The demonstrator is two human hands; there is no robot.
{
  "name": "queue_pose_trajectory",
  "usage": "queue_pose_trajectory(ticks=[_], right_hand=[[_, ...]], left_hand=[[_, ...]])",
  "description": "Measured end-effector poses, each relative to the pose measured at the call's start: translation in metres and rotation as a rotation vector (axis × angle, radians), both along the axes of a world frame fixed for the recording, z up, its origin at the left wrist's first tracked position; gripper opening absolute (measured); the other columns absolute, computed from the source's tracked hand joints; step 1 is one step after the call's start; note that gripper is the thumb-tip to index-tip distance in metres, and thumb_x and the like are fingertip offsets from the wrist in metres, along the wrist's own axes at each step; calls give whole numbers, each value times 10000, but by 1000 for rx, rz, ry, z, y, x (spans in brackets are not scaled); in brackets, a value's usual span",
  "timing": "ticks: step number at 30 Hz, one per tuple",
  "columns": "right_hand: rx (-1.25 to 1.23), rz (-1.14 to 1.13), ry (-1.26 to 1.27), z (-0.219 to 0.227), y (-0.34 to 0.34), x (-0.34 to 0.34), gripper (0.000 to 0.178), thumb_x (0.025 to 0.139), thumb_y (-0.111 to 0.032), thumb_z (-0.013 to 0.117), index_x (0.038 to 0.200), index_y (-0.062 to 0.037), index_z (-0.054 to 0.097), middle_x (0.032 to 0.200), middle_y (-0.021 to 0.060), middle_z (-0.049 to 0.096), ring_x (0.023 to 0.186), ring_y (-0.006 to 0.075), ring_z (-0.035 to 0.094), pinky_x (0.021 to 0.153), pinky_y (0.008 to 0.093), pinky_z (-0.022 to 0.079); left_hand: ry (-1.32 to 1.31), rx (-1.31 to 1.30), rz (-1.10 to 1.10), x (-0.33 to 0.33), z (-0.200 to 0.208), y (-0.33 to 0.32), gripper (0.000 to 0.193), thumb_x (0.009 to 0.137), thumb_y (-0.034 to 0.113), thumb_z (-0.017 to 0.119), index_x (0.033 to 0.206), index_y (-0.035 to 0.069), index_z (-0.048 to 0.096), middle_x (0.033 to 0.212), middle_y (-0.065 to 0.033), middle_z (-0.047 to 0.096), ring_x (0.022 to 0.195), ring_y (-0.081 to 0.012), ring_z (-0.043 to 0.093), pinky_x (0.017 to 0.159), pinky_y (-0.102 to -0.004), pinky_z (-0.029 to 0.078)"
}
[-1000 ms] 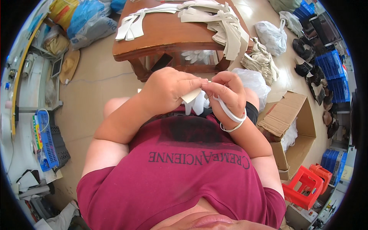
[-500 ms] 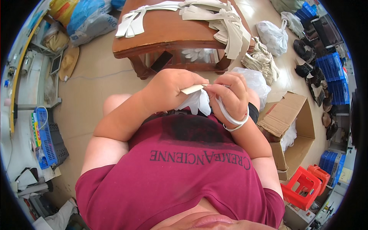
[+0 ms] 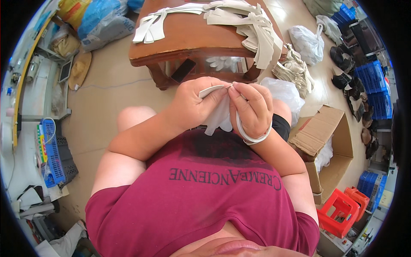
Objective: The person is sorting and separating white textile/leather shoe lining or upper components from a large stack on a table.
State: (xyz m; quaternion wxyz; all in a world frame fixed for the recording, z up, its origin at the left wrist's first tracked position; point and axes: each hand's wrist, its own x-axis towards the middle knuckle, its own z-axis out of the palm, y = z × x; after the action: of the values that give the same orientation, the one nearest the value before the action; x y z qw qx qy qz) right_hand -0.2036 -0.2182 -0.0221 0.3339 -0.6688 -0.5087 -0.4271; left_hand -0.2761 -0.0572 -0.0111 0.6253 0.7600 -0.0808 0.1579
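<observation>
My left hand (image 3: 195,103) is closed on a cream-white, flat strip piece (image 3: 210,91), with its thumb laid along it. A thin white, limp piece (image 3: 219,118) hangs below, between my hands. At the strip's far end, the fingertips of my right hand (image 3: 256,107) pinch close against my left fingertips; what exactly they grip is too small to make out. White loops (image 3: 257,140) circle my right wrist. Beyond my hands, similar white strip pieces (image 3: 229,18) lie spread on the brown wooden table (image 3: 188,43), some draping over its right edge.
A dark phone (image 3: 183,70) rests on the table's lower shelf. Bundled white strips (image 3: 295,70) sit on the floor beside the table. To the right are plastic bags (image 3: 307,43), an open cardboard box (image 3: 321,132) and a red plastic stool (image 3: 340,212). A straw hat (image 3: 80,69) lies left.
My right hand has turned and shifted slightly left, its fingertips closer to my left hand's. The cream strip has tilted and less of it shows. The white piece hangs slightly lower.
</observation>
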Motion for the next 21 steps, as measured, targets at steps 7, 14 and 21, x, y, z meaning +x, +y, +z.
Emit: queue_pose_trajectory(ticks=[7,14,21], right_hand=[[-27,45,123,5,4,-2,298,624,16,708,920,-8,695,1055,106,661,892,254,632,745,345,489],[5,93,167,7,-3,5,273,605,-4,701,875,-37,682,1042,95,660,911,259,627,765,354,480],[-34,2,87,15,-2,9,184,640,-39,682,819,-66,655,1008,81,657,959,255,612,808,390,480]], left_hand=[[14,-92,123,-1,-2,-2,168,930,103,615,1047,-2,673,968,-96,702,860,-127,640,753,-262,508],[55,-144,58,1,-4,1,192,946,152,611,1058,4,661,964,-61,685,861,-109,617,756,-259,497],[293,-417,9,23,2,7,209,948,200,593,1025,15,650,942,-30,662,847,-101,596,753,-267,482]])
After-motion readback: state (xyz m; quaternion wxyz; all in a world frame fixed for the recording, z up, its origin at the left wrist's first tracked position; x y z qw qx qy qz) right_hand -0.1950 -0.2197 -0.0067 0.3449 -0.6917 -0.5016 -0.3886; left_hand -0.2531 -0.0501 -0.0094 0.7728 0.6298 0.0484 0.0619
